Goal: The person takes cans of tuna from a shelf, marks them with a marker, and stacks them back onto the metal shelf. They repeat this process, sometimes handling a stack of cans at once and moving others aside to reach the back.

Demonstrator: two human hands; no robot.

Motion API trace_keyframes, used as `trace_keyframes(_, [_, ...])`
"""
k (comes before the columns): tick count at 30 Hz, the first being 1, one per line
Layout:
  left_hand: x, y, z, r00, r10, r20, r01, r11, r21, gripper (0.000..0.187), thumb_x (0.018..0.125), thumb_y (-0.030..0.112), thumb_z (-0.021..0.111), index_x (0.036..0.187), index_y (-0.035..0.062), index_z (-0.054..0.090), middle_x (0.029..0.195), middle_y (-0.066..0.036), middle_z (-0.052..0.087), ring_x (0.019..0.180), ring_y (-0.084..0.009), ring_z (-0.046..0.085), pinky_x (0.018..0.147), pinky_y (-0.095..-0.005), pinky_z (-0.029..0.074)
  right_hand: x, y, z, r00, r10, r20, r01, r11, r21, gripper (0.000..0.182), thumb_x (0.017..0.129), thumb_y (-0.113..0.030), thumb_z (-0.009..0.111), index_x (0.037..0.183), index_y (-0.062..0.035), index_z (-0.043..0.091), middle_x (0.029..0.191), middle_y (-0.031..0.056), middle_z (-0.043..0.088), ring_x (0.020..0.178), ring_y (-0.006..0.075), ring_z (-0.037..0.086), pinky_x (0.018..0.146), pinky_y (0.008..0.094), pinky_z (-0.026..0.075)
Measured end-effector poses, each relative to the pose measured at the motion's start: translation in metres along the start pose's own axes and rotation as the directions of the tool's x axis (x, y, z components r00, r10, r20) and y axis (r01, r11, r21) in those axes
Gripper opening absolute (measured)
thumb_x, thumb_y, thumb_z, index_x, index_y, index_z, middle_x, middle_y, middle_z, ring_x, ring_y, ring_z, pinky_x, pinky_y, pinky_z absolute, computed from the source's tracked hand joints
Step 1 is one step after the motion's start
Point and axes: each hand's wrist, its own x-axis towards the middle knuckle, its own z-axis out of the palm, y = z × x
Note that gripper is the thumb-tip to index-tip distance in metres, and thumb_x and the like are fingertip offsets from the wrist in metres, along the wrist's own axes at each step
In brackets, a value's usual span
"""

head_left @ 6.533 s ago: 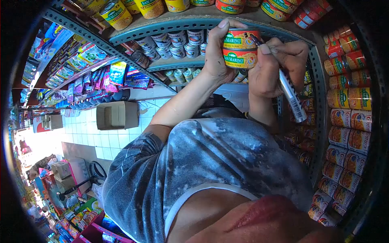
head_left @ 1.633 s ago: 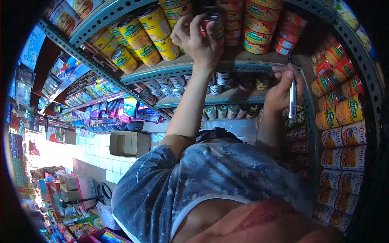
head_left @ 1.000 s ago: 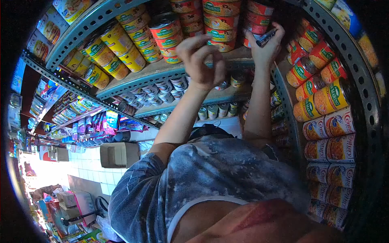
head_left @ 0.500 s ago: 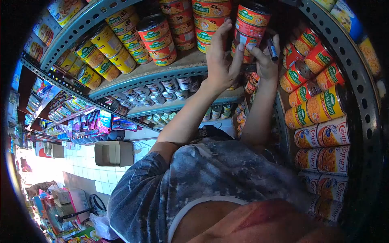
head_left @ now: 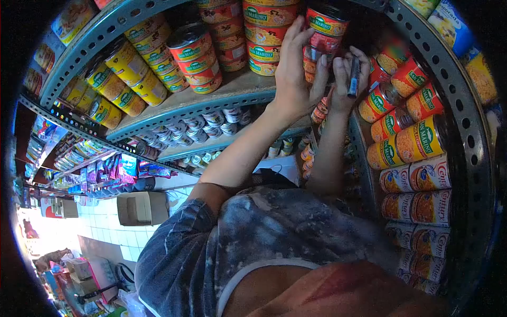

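Note:
My left hand [head_left: 293, 74] is raised with its fingers stretched, against the left side of a stack of red San Marino cans [head_left: 326, 26]. Its thumb lies across the front of the lower cans. Just right of that stack, my right hand [head_left: 343, 79] has curled fingers around a dark marker with a blue part [head_left: 354, 78]. The marker points down toward the wrist. Behind my left hand stands another red and yellow stack [head_left: 264, 34]. The lower part of the nearer stack is partly hidden by my hands.
Yellow cans [head_left: 132, 66] and a red stack [head_left: 195, 58] line the shelf [head_left: 232, 87] at left. Cans lie sideways at right, with Century cans [head_left: 430, 177] below. A metal shelf rail [head_left: 459, 105] curves nearby. A cardboard box [head_left: 141, 208] sits on the tiled floor.
The view has shifted slightly. My right hand has curled its fingers and its thumb has come away from the can stack's front; the marker now points more downward.

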Motion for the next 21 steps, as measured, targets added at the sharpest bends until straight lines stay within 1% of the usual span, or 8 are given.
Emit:
trace_keyframes(2, [0.018,0.003,0.003,1.0,0.03,-0.002,-0.03,0.999,-0.035,0.045,0.084,0.002,0.061,0.126,-0.0051,0.046,0.131,-0.033,0.046,0.124,-0.0464,0.046,0.102,-0.0446,0.04,0.001,-0.004,0.003,0.967,-0.231,-0.109,0.184,0.927,-0.326,0.055,0.092,-0.036,0.061,0.127,0.0,0.037,0.108,0.0213,0.059,0.089,0.0205,0.064,0.075,0.0309,0.052])
trace_keyframes(5, [0.029,-0.007,0.007,0.999,0.039,0.026,-0.037,0.997,-0.063,0.042,0.086,-0.001,0.056,0.127,-0.0033,0.046,0.133,-0.031,0.045,0.124,-0.0446,0.047,0.102,-0.0426,0.04,0.005,-0.015,0.016,0.937,-0.269,-0.221,0.255,0.963,-0.089,0.068,0.093,-0.055,0.048,0.127,0.0017,0.035,0.104,0.023,0.059,0.075,0.0204,0.063,0.061,0.031,0.051])
trace_keyframes(7, [0.038,-0.016,0.011,0.992,-0.083,0.091,0.088,0.995,-0.046,0.036,0.092,0.015,0.056,0.125,0.0002,0.05,0.119,-0.024,0.052,0.11,-0.0412,0.052,0.093,-0.0444,0.043,0.013,-0.022,0.034,0.883,-0.392,-0.258,0.367,0.919,-0.142,0.07,0.092,-0.06,0.044,0.124,0.0014,0.035,0.098,0.0222,0.058,0.07,0.0222,0.061,0.054,0.0314,0.049])
trace_keyframes(11, [0.041,-0.02,0.017,0.984,0.112,0.136,-0.104,0.993,-0.062,0.039,0.088,-0.002,0.053,0.127,-0.0028,0.047,0.133,-0.029,0.046,0.121,-0.0444,0.048,0.101,-0.0425,0.041,0.031,-0.013,0.044,0.728,-0.62,-0.291,0.62,0.777,-0.106,0.05,0.093,-0.047,0.054,0.111,-0.0022,0.042,0.092,0.0157,0.052,0.068,0.0223,0.058,0.061,0.0307,0.051])
trace_keyframes(14, [0.042,-0.022,0.018,0.984,0.06,0.165,-0.066,0.997,0.03,0.038,0.092,0.002,0.05,0.129,-0.001,0.046,0.13,-0.028,0.048,0.117,-0.0425,0.051,0.096,-0.0419,0.044,0.035,-0.016,0.045,0.541,-0.836,-0.089,0.623,0.47,-0.626,0.029,0.089,-0.021,0.064,0.104,-0.0037,0.046,0.091,0.0127,0.05,0.065,0.0197,0.054,0.06,0.0273,0.051])
trace_keyframes(15, [0.041,-0.021,0.017,0.982,-0.04,0.185,0.025,0.997,0.079,0.033,0.094,0.006,0.049,0.126,-0.0008,0.051,0.128,-0.027,0.049,0.116,-0.0432,0.052,0.094,-0.042,0.045,0.035,-0.012,0.045,0.546,-0.833,-0.096,0.618,0.477,-0.625,0.029,0.089,-0.021,0.064,0.104,-0.0037,0.046,0.091,0.0127,0.05,0.065,0.0197,0.054,0.06,0.0273,0.051])
trace_keyframes(18, [0.038,-0.023,0.019,0.988,-0.022,0.156,0.007,0.996,0.094,0.033,0.093,0.007,0.051,0.125,-0.001,0.051,0.129,-0.028,0.048,0.118,-0.0442,0.051,0.094,-0.042,0.045,0.031,-0.009,0.053,0.677,-0.653,-0.339,0.663,0.741,-0.103,0.021,0.088,-0.013,0.061,0.099,-0.0025,0.047,0.093,0.0128,0.051,0.064,0.0189,0.054,0.052,0.026,0.05])
trace_keyframes(21, [0.035,-0.024,0.02,0.989,-0.036,0.145,0.024,0.996,0.084,0.033,0.092,0.008,0.054,0.124,-0.001,0.052,0.131,-0.029,0.047,0.119,-0.0449,0.05,0.094,-0.0423,0.045,0.038,-0.005,0.057,0.652,-0.662,-0.371,0.65,0.739,-0.177,0.02,0.084,-0.005,0.06,0.099,-0.0017,0.047,0.09,0.013,0.052,0.064,0.0189,0.055,0.052,0.0271,0.051])
